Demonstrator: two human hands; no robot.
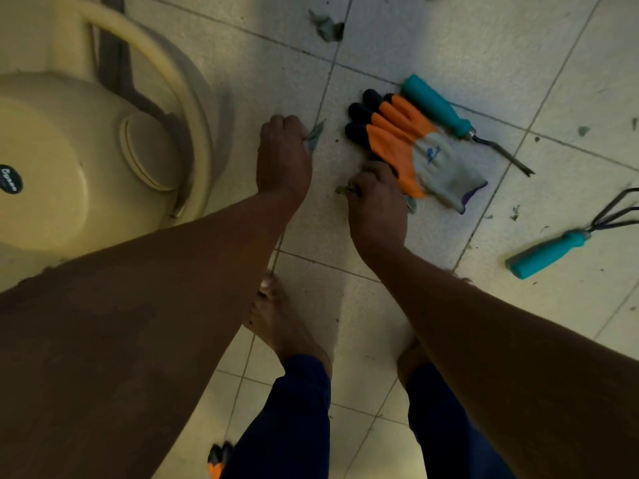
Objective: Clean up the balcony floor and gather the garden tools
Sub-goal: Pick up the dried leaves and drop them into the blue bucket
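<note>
Head view: the left hand [284,157] pinches a leaf [315,135] on the tiled floor [432,46]; the right hand [375,198] holds leaf scraps [345,190], curled beside the orange glove [418,150]. At two o'clock lies a weeder [449,112], at three a hand rake [553,252]. At nine o'clock an overturned cream tub [69,174] shows nothing inside.

This looks like a home balcony or patio used for gardening. The floor [432,46] is laid with pale square tiles with dark grout lines, strewn with bits of cut leaf [326,27]. A gardening glove [415,146], a hand weeder [460,119] and a small hand rake [567,243] lie on it. A cream plastic chair [86,160] stands beside them, and the person is barefoot.
</note>
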